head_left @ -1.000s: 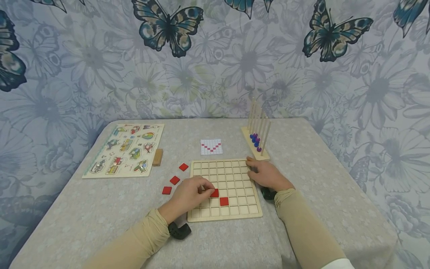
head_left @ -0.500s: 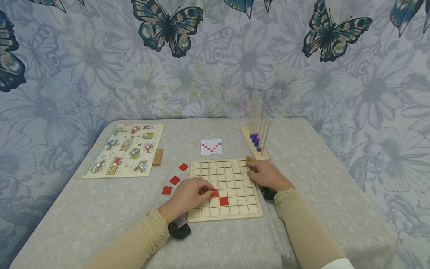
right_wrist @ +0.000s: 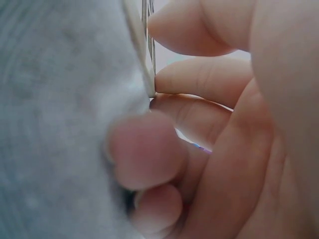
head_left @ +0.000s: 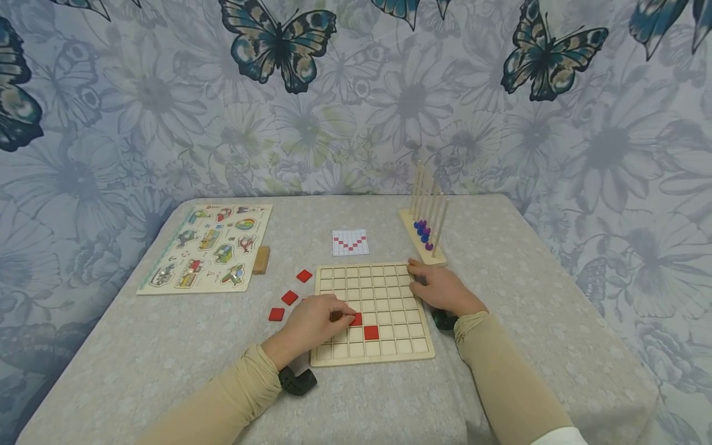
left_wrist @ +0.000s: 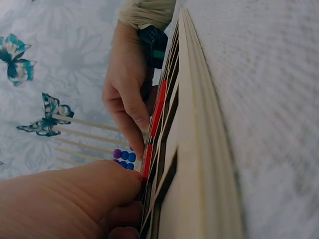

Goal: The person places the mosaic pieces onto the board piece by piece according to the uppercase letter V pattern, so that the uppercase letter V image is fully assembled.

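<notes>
While my left hand (head_left: 313,322) pinches red tile (head_left: 356,319) into board (head_left: 397,317), right hand (head_left: 447,290) loosely touches right edge (next needs release, probably).

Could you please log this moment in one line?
left hand: touching red tile; right hand: touching right edge of grid board; second red tile: in board cell

A: Sleeves?
B: Left sleeve (head_left: 222,395) and right sleeve (head_left: 508,371), both tan, wrinkled near the cuffs. White fabric (head_left: 559,436) past the right one.
A: Wrists?
B: Black left unit (head_left: 298,382), black right unit (head_left: 445,319). Left hand (head_left: 313,321), right hand (head_left: 445,289): bare.
</notes>
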The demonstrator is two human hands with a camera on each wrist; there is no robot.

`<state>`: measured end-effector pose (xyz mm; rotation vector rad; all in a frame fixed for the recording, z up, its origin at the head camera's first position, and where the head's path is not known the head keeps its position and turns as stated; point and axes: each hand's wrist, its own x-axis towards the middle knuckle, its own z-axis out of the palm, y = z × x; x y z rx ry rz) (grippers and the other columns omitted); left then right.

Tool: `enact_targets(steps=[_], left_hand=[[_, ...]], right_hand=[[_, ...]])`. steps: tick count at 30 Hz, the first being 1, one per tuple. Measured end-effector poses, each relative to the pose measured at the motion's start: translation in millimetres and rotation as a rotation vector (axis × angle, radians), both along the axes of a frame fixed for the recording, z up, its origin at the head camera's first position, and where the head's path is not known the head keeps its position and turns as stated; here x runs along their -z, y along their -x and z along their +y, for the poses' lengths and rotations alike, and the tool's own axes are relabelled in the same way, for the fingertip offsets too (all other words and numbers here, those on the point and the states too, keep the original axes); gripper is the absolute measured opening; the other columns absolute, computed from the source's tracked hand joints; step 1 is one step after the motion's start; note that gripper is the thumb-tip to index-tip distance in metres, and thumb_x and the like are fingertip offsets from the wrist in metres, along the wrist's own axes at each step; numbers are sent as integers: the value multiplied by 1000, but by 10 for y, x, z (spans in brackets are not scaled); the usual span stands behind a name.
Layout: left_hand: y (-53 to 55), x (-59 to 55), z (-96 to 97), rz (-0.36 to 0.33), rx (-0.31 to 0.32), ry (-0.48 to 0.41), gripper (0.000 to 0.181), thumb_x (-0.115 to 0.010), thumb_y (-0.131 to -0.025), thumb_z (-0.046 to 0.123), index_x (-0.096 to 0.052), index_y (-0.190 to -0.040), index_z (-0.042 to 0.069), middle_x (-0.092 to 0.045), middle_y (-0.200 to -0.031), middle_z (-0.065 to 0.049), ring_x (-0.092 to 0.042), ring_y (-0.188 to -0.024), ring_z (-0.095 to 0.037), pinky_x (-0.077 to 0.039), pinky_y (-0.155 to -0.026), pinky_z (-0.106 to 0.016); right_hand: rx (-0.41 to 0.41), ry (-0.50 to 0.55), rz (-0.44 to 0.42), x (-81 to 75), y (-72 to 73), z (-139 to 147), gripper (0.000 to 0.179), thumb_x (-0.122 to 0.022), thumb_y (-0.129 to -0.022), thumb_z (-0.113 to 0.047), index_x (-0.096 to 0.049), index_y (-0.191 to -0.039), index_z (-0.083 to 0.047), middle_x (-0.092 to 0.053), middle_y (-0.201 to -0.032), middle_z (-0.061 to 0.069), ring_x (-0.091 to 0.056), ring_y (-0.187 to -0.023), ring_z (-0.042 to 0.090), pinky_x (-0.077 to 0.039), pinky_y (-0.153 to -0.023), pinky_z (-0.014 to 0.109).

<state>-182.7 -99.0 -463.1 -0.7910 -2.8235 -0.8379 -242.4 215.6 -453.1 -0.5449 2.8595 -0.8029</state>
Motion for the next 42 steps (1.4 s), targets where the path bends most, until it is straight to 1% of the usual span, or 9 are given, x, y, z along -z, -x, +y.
enact_targets(steps=[10, 15, 20, 24, 26, 29, 33, 40, 42], left_hand=[[-1, -5, 7, -29, -4, -3, 11, -78, -91, 27, -81, -102, 27, -61, -77, 20, -51, -68, 1, -44, -61, -20], [6, -2, -8, -46, -20, -71, 11, -77, -93, 28, -80, -103, 26, -62, -79, 19, -54, -68, -1, -46, -62, -22], [16, -41, -66, -86, -100, -203, 5, -74, -95, 36, -77, -96, 31, -64, -84, 20, -57, -71, -6, -47, -61, -25], [48, -130, -166, -73, -176, -290, 11, -72, -96, 40, -73, -93, 30, -65, -79, 16, -57, -68, -11, -46, -56, -27], [82, -173, -233, -64, -207, -304, 13, -71, -97, 41, -73, -94, 28, -65, -74, 11, -57, -63, -14, -45, -52, -29], [147, -220, -353, -93, -263, -272, 21, -68, -98, 46, -73, -96, 27, -65, -72, 8, -57, -63, -15, -45, -50, -30], [249, -263, -531, -161, -337, -174, 31, -63, -99, 52, -76, -99, 24, -67, -74, 5, -59, -68, -15, -46, -55, -32], [375, -326, -862, -220, -408, -43, 33, -63, -99, 44, -78, -111, 17, -73, -81, 3, -61, -66, -14, -46, -59, -31], [405, -338, -931, -233, -419, -17, 31, -64, -99, 42, -79, -108, 17, -73, -81, 2, -61, -66, -14, -46, -59, -32]], right_hand=[[11, -3, -2, -5, 4, 3, 57, -54, -102, -27, -44, -155, -7, -36, -165, 6, -38, -150, 33, -35, -118, 52], [13, 8, 0, -10, 3, -3, 57, -55, -101, -26, -46, -154, -7, -38, -164, 6, -38, -149, 32, -35, -118, 51], [10, 10, -6, -28, -5, -11, 56, -55, -102, -26, -45, -154, -6, -37, -165, 7, -38, -150, 33, -36, -118, 52], [9, 15, -19, -37, -2, -13, 56, -55, -103, -26, -45, -154, -5, -36, -165, 7, -36, -150, 34, -35, -118, 53], [7, 15, -21, -43, -2, -15, 56, -54, -103, -26, -45, -154, -5, -35, -166, 7, -36, -151, 34, -34, -118, 54], [10, 18, -28, -53, -2, -17, 56, -55, -103, -27, -45, -154, -5, -35, -166, 6, -35, -151, 33, -34, -119, 53], [9, 17, -26, -48, 1, -17, 56, -55, -103, -27, -45, -154, -5, -35, -166, 6, -36, -151, 33, -33, -119, 53], [6, 15, -25, -49, 5, -14, 56, -55, -103, -27, -45, -154, -6, -35, -166, 7, -36, -150, 34, -34, -119, 53], [7, 18, -30, -63, -3, -17, 56, -55, -103, -27, -45, -154, -5, -35, -166, 6, -36, -150, 33, -33, -119, 53]])
